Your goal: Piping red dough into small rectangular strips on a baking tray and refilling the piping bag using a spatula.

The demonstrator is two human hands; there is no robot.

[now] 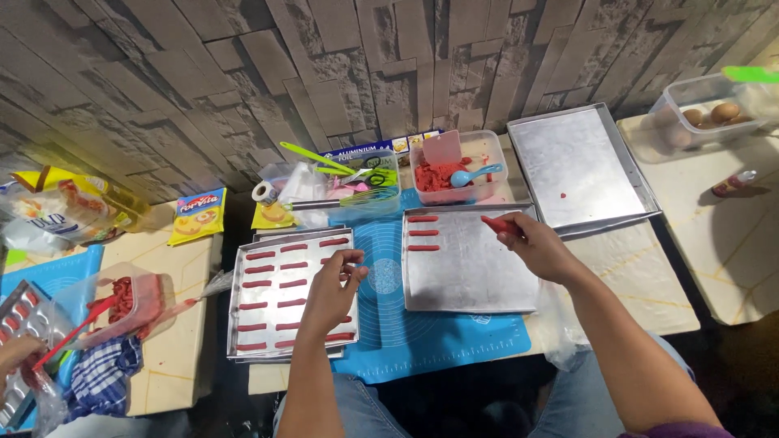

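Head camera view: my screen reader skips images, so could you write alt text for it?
A person's right hand holds a red dough stick over a metal baking tray with three sticks laid down. Their left hand rests on a second tray filled with rows of red sticks.

I see a grey stone-pattern wall (pixel 243 73) running behind everything. Below it stand low cream-topped tables (pixel 174 341), dark gaps between them. Right of the wall, another pale table (pixel 730 243) catches soft, even light.

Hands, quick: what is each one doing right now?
Left hand: fingers curled over the filled tray; grip cannot be told.
Right hand: closed on a red dough stick.
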